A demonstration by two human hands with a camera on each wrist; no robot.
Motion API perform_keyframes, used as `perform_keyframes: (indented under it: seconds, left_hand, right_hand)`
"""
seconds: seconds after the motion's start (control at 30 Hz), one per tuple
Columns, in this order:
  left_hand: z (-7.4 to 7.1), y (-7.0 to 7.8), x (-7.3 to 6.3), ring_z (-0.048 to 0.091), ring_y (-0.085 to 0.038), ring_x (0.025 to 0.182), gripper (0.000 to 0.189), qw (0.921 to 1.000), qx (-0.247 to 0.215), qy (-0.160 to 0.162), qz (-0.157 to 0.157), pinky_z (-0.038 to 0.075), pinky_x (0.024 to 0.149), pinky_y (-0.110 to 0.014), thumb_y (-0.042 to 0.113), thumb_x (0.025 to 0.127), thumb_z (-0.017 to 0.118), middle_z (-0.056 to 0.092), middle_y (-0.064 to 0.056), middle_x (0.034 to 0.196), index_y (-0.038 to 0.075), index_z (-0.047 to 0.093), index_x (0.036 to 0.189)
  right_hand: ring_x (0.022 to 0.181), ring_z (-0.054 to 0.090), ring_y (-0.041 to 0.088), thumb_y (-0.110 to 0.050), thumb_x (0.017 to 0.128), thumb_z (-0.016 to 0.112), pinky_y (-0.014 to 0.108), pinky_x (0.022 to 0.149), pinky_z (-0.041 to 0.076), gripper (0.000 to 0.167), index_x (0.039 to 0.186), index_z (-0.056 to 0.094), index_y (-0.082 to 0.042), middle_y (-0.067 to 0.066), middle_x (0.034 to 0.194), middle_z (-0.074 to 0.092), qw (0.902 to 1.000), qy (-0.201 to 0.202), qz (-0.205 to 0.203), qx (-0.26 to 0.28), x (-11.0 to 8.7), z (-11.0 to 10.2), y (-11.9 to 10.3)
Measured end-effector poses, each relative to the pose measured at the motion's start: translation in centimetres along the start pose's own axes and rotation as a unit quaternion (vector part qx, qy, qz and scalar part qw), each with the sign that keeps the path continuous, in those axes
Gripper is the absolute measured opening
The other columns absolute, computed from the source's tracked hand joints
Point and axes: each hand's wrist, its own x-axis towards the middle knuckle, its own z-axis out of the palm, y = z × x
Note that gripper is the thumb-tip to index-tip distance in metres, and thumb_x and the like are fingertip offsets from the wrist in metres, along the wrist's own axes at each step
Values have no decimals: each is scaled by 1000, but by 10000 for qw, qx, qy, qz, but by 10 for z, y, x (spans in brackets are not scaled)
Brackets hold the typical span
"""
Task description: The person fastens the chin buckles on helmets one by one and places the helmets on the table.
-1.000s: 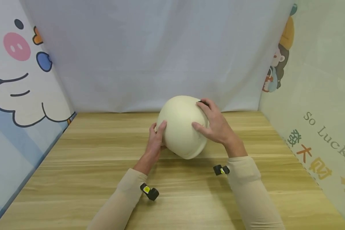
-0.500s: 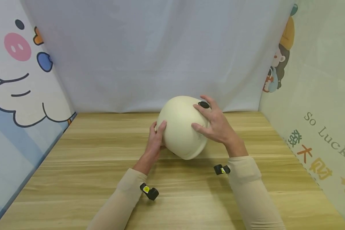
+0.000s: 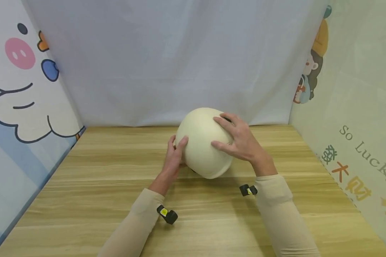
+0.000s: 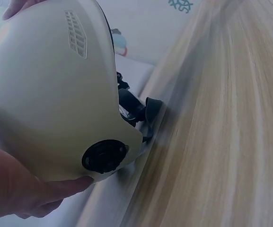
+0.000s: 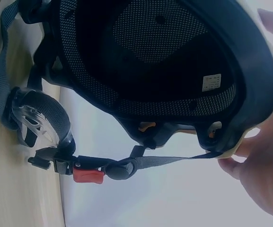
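Observation:
A cream helmet (image 3: 199,142) is tilted on its side at the far middle of the table. My left hand (image 3: 173,159) grips its left side, thumb on the shell. Over its upper right side curves my right hand (image 3: 241,141), thumb apart from the fingers, partly covering a black piece. The left wrist view shows a black round disc (image 4: 104,156) near the rim and a slatted vent (image 4: 77,35). Facing the right wrist camera is the dark padded inside (image 5: 160,28), with a chin strap (image 5: 46,111) and red buckle (image 5: 88,176) hanging out.
The helmet stands on a wood-grain table (image 3: 115,200). A pale cloth (image 3: 148,71) hangs along its back edge. Printed panels rise at the left (image 3: 19,107) and right (image 3: 347,107) sides. Black wrist cameras (image 3: 167,214) sit on both sleeves.
My right fingers lifted to bare the black piece half a second ago, then came down over it again. The right thumb has slid slightly left. The left hand and helmet hardly moved.

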Motion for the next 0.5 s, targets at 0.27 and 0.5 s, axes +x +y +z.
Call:
perform_keyframes:
  seconds: [0.27, 0.5]
  left_hand:
    - [-2, -1, 1, 43, -39, 115, 74, 9997, -135, -174, -105, 42, 80, -61, 54, 84, 60, 27, -15, 137, 33, 19, 143]
    - [-1, 9, -3, 43, -40, 116, 76, 9991, -110, -384, -162, 41, 82, -61, 47, 89, 56, 21, -18, 143, 29, 11, 147]
  right_hand:
    - [122, 34, 33, -56, 79, 61, 57, 91, 30, 74, 141, 43, -20, 10, 137, 37, 9991, -163, 370, -146, -3, 4, 0]
    - [117, 31, 38, -57, 85, 51, 54, 90, 27, 69, 142, 40, -21, 9, 140, 34, 9971, -246, 711, -110, -4, 3, 0]
